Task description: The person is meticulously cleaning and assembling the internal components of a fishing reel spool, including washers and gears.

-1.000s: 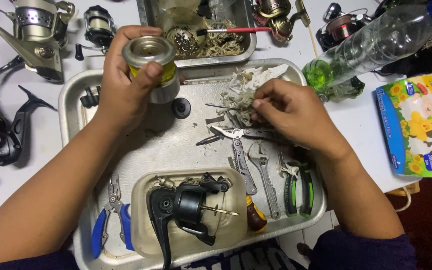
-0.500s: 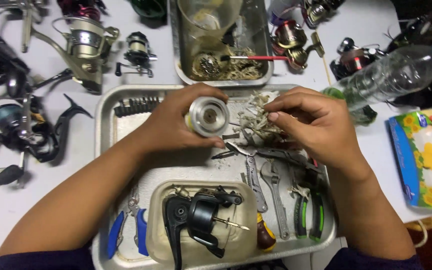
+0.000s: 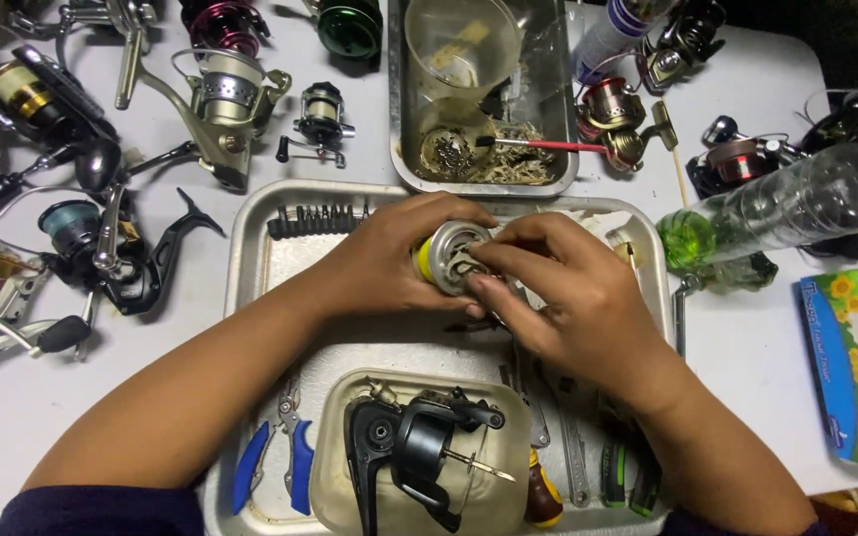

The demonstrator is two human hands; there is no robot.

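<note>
Centre of frame, over a big metal tray [image 3: 250, 248]: left hand [image 3: 379, 263] is wrapped round a silver reel spool [image 3: 446, 256] w/ a yellow edge, open end facing up. Right hand [image 3: 563, 288] comes in from the right, fingertips [image 3: 479, 283] pinched at the spool's mouth; can't tell if sthg small is between them. Lower centre, in the tray, a clear tub [image 3: 335, 476] holds a black reel body [image 3: 409, 452]. Blue-handled pliers [image 3: 275, 462] lie at lower left of the tray, a row of driver bits [image 3: 315, 220] at its upper left. Fishing reels [image 3: 101, 238] crowd the white counter [image 3: 747, 347] at left. A clear bottle [image 3: 786, 213] w/ green liquid lies at right.
</note>
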